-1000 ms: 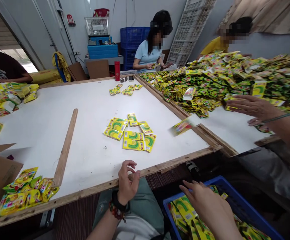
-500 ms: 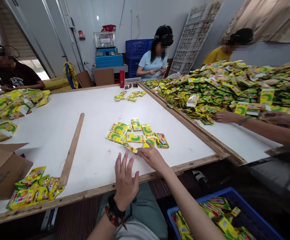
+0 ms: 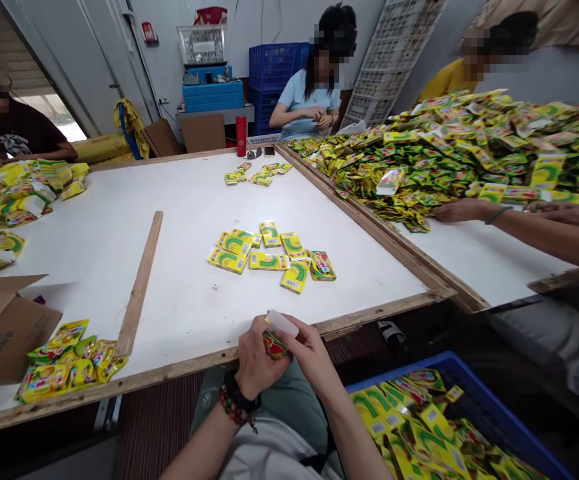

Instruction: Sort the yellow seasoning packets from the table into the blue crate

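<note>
Two grips have drawn back to the near edge of the tabletop: the left grip and the right grip are both closed, pinching one sachet between them just off that edge, its white end up. Below the tabletop, to the right, sits a blue crate heaped with yellow sachets; mid-tabletop lies a loose cluster of yellow packets.
</note>
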### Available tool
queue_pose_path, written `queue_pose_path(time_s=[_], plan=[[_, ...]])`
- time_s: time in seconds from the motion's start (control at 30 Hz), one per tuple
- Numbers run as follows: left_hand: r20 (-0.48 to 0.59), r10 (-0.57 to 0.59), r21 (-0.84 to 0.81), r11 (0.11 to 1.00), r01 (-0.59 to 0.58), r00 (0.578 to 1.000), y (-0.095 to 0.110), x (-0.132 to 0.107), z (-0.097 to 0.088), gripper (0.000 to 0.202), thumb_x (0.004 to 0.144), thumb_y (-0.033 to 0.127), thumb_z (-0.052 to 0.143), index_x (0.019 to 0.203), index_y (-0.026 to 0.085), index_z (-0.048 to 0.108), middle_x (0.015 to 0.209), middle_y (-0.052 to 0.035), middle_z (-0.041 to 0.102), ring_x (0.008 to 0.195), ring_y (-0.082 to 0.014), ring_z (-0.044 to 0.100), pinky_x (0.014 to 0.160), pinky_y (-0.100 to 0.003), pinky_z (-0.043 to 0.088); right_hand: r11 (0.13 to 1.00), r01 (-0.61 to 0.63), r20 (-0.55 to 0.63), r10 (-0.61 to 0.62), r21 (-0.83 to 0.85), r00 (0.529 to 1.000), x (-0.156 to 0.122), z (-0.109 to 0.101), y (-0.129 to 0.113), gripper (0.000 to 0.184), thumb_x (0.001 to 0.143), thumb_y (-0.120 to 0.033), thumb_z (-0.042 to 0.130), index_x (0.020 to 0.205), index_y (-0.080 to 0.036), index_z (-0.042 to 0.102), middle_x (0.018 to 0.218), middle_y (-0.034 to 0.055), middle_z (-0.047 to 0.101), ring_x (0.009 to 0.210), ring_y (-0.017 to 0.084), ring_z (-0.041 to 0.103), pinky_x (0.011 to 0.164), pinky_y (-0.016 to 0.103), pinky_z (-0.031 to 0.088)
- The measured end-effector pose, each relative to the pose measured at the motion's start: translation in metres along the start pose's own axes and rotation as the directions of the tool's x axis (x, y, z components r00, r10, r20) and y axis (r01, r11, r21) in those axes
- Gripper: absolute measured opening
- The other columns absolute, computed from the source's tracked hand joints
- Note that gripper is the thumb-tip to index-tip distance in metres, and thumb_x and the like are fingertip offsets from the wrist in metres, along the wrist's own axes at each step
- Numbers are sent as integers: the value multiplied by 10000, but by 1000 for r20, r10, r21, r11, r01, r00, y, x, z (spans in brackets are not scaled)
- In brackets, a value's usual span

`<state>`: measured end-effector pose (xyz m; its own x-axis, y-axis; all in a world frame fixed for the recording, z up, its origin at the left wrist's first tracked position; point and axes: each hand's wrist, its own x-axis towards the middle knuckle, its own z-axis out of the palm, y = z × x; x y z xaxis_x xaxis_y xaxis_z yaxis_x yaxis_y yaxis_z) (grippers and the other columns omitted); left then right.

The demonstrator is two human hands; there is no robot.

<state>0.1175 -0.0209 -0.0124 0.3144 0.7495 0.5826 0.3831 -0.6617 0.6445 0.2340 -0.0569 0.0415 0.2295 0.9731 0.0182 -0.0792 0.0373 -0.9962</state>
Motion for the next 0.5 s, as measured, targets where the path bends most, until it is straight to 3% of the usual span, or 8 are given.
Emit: queue_pose_path(time_s=[0.07, 0.13, 0.23, 0.33, 0.43, 0.5], plan=[[-3, -15, -48, 999, 15, 1000, 0, 3, -2, 527, 773, 288, 615, 1220, 208, 347, 1250, -160, 558, 1066, -264, 620, 800, -388, 536, 993, 82, 26, -80, -89, 996, -3, 6, -3, 354, 836, -395, 664, 1152, -241, 710, 1153, 77, 714, 1075, 258, 650, 941, 392, 515], [66, -75, -94, 992, 81, 995, 0, 7, -6, 570, 778, 280, 610, 1273, 197, 339, 1288, -163, 538, 1083, -254, 611, 824, -375, 529, 968, 171, 53, -164, -184, 985, -5, 11, -7, 335, 825, -350, 682, 1149, -266, 710, 1214, 71, 687, 1154, 271, 617, 996, 412, 488], [178, -152, -93, 981, 170, 972, 1, 11, -8, 453, 759, 269, 604, 1172, 205, 428, 998, -73, 647, 795, -203, 656, 654, -304, 514, 941, 186, -37, -204, -281, 978, -6, 15, -5, 290, 846, -296, 644, 1122, -248, 721, 1112, 57, 729, 962, 266, 710, 878, 409, 566], [170, -181, -38, 981, 190, 969, 1, 10, -6, 458, 734, 312, 614, 1138, 205, 424, 842, -34, 636, 674, -203, 630, 566, -290, 462, 954, 95, -122, -134, -286, 983, -4, 15, 0, 297, 872, -296, 601, 1136, -217, 710, 1072, 37, 737, 827, 253, 736, 767, 392, 605], [154, -198, -6, 979, 201, 968, 0, 8, -3, 463, 724, 342, 621, 1119, 205, 423, 834, -39, 629, 674, -213, 626, 554, -291, 442, 961, 93, -90, -120, -262, 989, -1, 12, 0, 271, 885, -283, 587, 1110, -215, 721, 1078, 42, 735, 933, 269, 722, 830, 404, 591], [136, -220, 5, 975, 221, 966, 0, 7, -2, 375, 738, 327, 606, 1057, 210, 446, 805, -33, 613, 662, -208, 617, 551, -288, 435, 926, 187, 8, -195, -327, 981, 1, 13, -1, 286, 896, -261, 573, 1147, -220, 704, 1106, 62, 728, 990, 267, 707, 875, 405, 574]])
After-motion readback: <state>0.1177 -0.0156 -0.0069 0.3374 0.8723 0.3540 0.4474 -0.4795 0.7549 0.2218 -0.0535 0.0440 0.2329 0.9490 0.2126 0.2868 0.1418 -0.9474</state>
